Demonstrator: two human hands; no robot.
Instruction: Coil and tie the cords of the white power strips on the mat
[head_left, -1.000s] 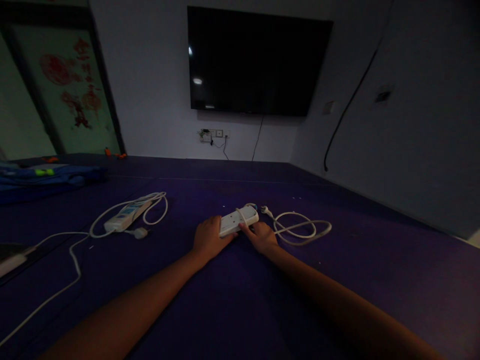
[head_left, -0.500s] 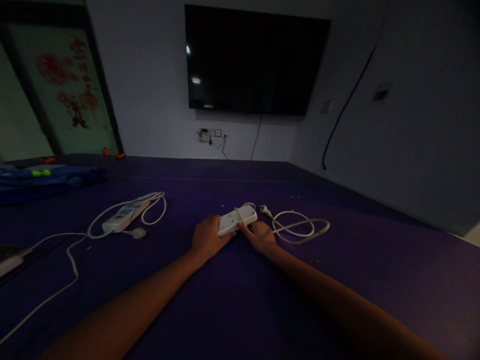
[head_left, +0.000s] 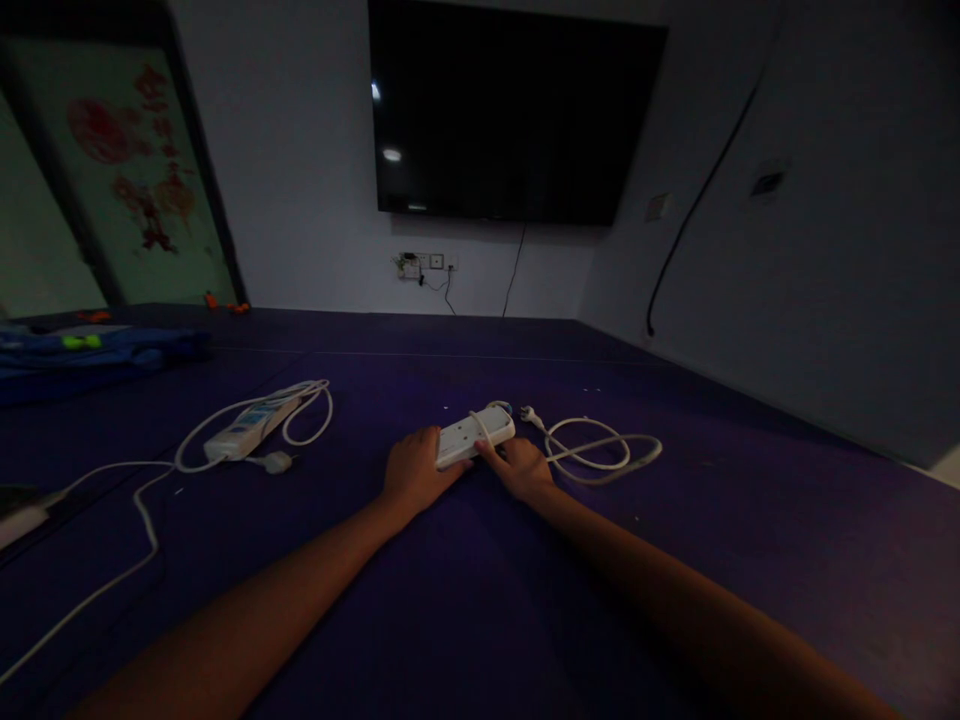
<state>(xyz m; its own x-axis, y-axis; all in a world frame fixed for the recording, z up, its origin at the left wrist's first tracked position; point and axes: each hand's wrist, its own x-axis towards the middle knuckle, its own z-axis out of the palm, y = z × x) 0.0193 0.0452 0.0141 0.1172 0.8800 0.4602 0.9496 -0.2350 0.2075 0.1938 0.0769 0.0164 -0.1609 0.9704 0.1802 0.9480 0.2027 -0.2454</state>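
A white power strip [head_left: 457, 441] lies at a slant on the dark purple surface, a loop of its cord crossing its right part. My left hand [head_left: 415, 470] is closed around its left end, with the thumb along the near side. At the strip's right part, my right hand [head_left: 520, 467] presses its thumb on the cord and near edge; its other fingers are partly hidden. The white cord [head_left: 600, 460] runs out to the right in loose coils. Its plug [head_left: 529, 416] rests just beyond my right hand.
To the left lies another power strip [head_left: 251, 430] with looped cord and a plug [head_left: 277, 462]. A further white device [head_left: 22, 524] sits at the left edge. Blue cloth [head_left: 127, 348] is farther back. A television [head_left: 517, 110] hangs on the wall above several sockets [head_left: 431, 262].
Both hands keep the same hold on the power strip, which has not visibly moved. The view has tipped very slightly.
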